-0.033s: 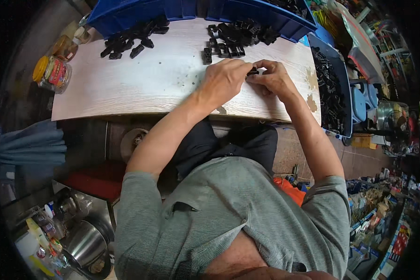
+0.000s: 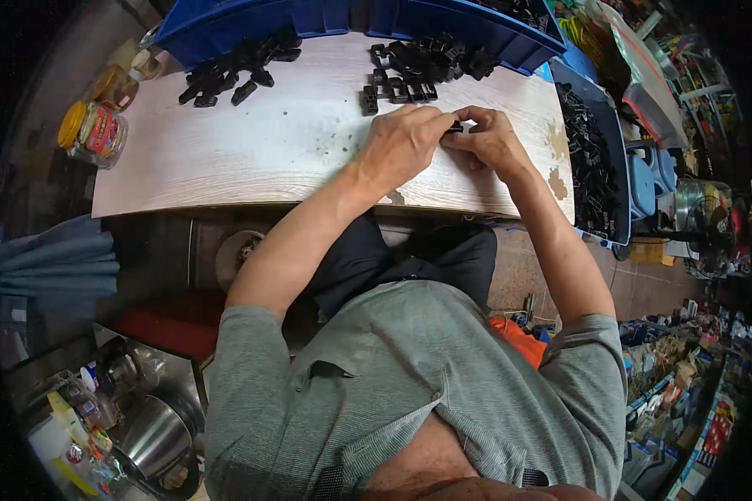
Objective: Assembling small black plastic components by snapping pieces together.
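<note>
Both my hands meet over the right half of the white table [image 2: 226, 159]. Between them is a small black plastic part [image 2: 454, 129], mostly covered by fingers. My left hand [image 2: 405, 142] closes on it from the left with its back turned up. From the right, my right hand [image 2: 491, 142] pinches the same part between thumb and fingers. Just beyond my hands lies a pile of black plastic parts [image 2: 426, 63], with a few blocky open-framed ones [image 2: 399, 88] at its near side. A second heap of black pieces [image 2: 226, 77] sits at the far left.
Blue bins [image 2: 259, 21] line the table's far edge. Another blue bin [image 2: 593, 159], full of black parts, stands along the right edge. A yellow-lidded jar [image 2: 96, 132] is at the left end. Dark crumbs [image 2: 330, 142] dot the tabletop. A blue stool [image 2: 643, 188] stands farther right.
</note>
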Demonstrator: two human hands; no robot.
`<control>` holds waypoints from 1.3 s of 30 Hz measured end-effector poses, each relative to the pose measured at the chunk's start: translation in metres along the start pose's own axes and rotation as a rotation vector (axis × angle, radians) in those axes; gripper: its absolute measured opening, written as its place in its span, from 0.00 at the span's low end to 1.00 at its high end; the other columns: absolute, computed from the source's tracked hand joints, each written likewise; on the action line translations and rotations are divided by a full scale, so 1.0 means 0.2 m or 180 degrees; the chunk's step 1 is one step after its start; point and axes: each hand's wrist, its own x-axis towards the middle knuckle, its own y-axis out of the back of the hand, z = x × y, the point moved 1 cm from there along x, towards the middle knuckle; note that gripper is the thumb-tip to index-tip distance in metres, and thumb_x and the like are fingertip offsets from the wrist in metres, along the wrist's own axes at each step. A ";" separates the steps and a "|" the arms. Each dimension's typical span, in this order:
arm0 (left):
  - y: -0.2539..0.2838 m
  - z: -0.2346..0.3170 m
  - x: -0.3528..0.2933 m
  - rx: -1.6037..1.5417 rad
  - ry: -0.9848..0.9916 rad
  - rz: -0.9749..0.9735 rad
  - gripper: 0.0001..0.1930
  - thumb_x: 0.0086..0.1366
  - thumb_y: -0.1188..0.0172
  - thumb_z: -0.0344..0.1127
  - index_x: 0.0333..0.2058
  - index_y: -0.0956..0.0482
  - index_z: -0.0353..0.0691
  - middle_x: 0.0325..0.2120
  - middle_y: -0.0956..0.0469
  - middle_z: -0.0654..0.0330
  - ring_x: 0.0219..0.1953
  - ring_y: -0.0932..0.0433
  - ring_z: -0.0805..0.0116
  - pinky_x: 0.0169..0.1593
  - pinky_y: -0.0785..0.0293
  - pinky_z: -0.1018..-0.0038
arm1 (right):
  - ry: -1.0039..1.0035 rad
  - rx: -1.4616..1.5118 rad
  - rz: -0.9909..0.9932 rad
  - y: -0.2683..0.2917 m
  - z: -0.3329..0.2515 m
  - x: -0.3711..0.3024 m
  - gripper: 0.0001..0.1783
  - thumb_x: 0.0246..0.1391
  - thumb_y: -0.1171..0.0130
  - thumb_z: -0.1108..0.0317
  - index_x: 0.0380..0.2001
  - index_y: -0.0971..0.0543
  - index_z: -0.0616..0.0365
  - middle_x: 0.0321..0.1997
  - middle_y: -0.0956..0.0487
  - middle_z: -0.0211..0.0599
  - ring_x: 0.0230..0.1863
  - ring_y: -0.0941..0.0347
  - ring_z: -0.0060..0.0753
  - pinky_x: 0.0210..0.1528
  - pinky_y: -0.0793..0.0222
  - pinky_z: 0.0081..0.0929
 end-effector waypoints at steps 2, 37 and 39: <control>-0.02 -0.01 0.02 -0.0018 -0.0100 0.0033 0.13 0.65 0.39 0.26 0.48 0.19 0.36 0.40 0.16 0.53 0.41 0.15 0.57 0.44 0.16 0.66 | 0.0011 -0.0031 0.0056 0.00 0.02 0.00 0.19 0.50 0.27 0.71 0.46 0.19 0.63 0.17 0.26 0.28 0.13 0.34 0.20 0.15 0.42 0.22; 0.15 -0.22 -0.14 0.1445 0.1147 0.0440 0.12 0.64 0.36 0.36 0.44 0.15 0.40 0.39 0.15 0.53 0.42 0.18 0.54 0.42 0.20 0.60 | -0.0230 0.1023 0.0927 0.22 0.09 -0.03 0.13 0.52 0.30 0.66 0.40 0.18 0.57 0.16 0.31 0.25 0.13 0.35 0.20 0.18 0.31 0.25; 0.16 -0.22 -0.17 0.1404 0.1171 0.0466 0.12 0.63 0.36 0.34 0.44 0.15 0.39 0.37 0.14 0.55 0.42 0.18 0.53 0.44 0.20 0.61 | -0.0138 0.1203 0.1483 0.42 0.20 0.02 0.14 0.53 0.30 0.63 0.40 0.17 0.57 0.20 0.28 0.30 0.17 0.28 0.25 0.20 0.24 0.28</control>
